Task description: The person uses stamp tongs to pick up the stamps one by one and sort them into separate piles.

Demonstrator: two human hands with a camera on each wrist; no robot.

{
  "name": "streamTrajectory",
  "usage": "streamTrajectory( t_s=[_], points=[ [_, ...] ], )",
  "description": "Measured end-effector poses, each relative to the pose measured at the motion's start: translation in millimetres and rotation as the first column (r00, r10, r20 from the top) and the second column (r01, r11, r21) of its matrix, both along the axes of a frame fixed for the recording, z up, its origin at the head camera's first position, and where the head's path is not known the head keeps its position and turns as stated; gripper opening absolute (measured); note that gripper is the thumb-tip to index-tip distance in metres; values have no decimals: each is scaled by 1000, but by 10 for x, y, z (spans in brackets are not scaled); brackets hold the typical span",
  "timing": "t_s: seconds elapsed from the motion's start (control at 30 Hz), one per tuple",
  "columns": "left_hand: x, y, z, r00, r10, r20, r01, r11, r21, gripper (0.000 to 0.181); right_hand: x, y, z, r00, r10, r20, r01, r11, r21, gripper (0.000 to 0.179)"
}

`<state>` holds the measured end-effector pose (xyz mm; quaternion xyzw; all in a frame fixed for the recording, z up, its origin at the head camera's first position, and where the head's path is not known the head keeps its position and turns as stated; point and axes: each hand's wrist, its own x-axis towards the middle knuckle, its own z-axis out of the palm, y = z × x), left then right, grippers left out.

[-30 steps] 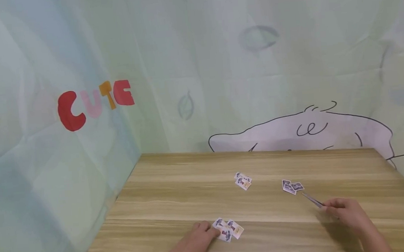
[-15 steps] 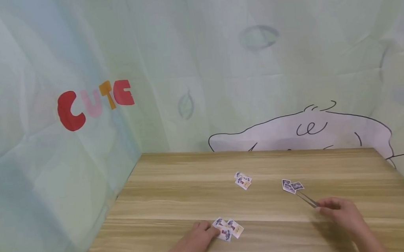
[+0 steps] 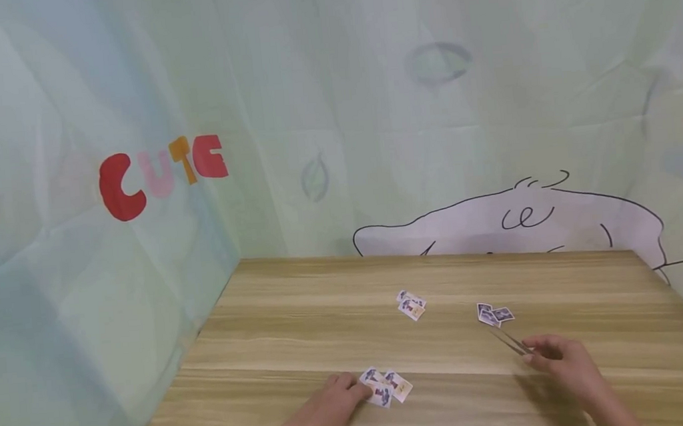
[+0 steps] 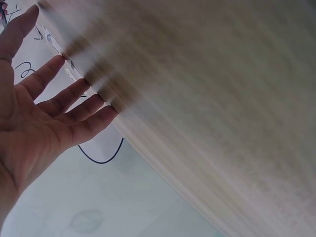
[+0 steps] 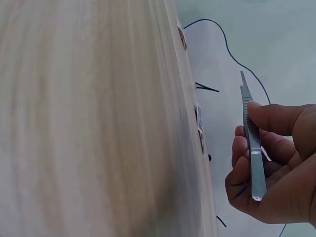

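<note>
My left hand point(image 3: 327, 408) rests on the table with its fingers relaxed, its index fingertip at the edge of a front group of overlapping, stamp-like printed paper pieces point(image 3: 399, 387). From the left wrist view, its fingers point(image 4: 74, 96) are spread and slightly bent, tips at the tabletop. My right hand point(image 3: 561, 363) holds metal tweezers point(image 5: 256, 173) between thumb and fingers. Their two tips are parted with nothing between them, pointing toward a right-hand group of dark printed pieces point(image 3: 502, 315), just short of it in the head view.
Farther back, a third group of overlapping printed pieces point(image 3: 412, 310) lies near the middle. The wood-grain table point(image 3: 278, 331) meets a pale printed cloth backdrop point(image 3: 284, 97) behind and at the left, marked with colored letters and a line drawing.
My right hand has moved left, and the tweezers with it; their tips, close together at first, now stand parted. The left hand and the paper pieces stay where they were.
</note>
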<state>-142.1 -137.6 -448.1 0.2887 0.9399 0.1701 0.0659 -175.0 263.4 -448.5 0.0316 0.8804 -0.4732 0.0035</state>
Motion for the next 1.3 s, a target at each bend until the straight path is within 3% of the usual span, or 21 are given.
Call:
streamTrajectory(
  t_s=[0.2,0.47,0.7,0.97,1.3],
  points=[
    [14,10,-12,999,16,31,-16,1000,4,67,16,-57,-12,1000,11,-14,-11,1000,24,31],
    [13,20,0,1000,14,22,-14,1000,9,67,43,-176,3,998,33,-53,-31,998,51,25],
    [14,25,10,999,16,36,-17,1000,4,67,95,-303,0,997,58,-49,-58,998,-5,24],
    [14,24,7,999,18,29,-19,1000,9,67,151,-393,18,978,195,-79,-199,979,-47,23],
    [5,16,8,998,28,48,-28,1000,11,69,160,-459,-56,956,286,-57,-291,953,-90,24]
  ],
)
